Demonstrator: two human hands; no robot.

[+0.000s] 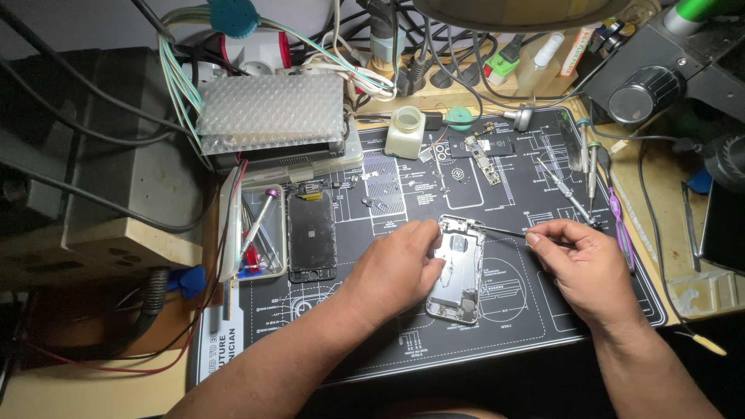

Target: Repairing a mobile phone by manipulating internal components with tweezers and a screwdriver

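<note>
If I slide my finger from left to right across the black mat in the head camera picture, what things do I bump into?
Clear plastic tray of tools → black phone screen panel → left hand → opened silver phone housing → right hand → purple plastic pry tool.

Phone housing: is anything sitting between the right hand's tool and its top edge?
Nothing visible. The thin tool in the right hand runs over bare mat to the phone housing, which the left hand steadies from the opposite side.

Left hand (396, 268) steadies open phone (458, 268); right hand (586, 268) grips tweezers (504, 230)
</note>
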